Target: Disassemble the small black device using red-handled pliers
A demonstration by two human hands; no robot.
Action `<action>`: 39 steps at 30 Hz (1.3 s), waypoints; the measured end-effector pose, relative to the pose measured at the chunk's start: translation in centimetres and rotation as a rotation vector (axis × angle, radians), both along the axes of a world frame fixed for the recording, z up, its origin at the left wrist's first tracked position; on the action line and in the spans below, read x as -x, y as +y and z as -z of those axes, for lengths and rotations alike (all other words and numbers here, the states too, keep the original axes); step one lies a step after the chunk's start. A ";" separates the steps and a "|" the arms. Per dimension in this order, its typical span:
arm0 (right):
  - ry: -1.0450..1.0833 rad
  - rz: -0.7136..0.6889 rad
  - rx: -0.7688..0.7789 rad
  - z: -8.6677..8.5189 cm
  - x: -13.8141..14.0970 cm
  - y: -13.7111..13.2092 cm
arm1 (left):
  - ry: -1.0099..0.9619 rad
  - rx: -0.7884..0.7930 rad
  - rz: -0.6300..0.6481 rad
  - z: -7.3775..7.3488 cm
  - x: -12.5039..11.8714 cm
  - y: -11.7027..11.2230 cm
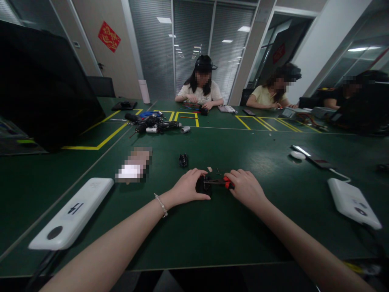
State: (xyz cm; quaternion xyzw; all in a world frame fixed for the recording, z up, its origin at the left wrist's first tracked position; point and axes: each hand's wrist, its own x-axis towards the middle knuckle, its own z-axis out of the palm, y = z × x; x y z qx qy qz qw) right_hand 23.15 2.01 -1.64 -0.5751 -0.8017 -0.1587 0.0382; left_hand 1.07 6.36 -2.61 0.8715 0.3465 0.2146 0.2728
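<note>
Both my hands rest on the green table (231,227) in front of me. My left hand (188,187), with a bead bracelet on the wrist, is closed around a small black part (203,185). My right hand (245,187) grips a red-handled tool (226,182) whose dark tip points left into the black part. Another small black piece (183,160) lies just beyond my hands, with a few tiny bits (210,168) beside it.
A white power bank (72,214) lies at the left and another white device (352,201) at the right. A phone (313,158) and a white puck (298,155) lie at right. A pile of black tools (154,123) sits further back. Three people work at the far side.
</note>
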 end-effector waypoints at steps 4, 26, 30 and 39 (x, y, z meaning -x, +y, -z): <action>0.011 -0.004 0.011 0.1 0.0 0.1 | -0.002 0.008 0.000 0.0 0.0 0.0; -0.024 0.002 -0.005 -0.1 0.1 -0.2 | 0.000 0.002 -0.001 -0.1 0.0 0.0; -0.003 0.015 0.019 0.0 0.0 -0.1 | 0.004 0.006 0.001 0.0 0.0 0.0; -0.039 -0.017 -0.024 -0.4 0.1 -0.2 | 0.011 -0.014 0.001 -0.1 0.0 0.0</action>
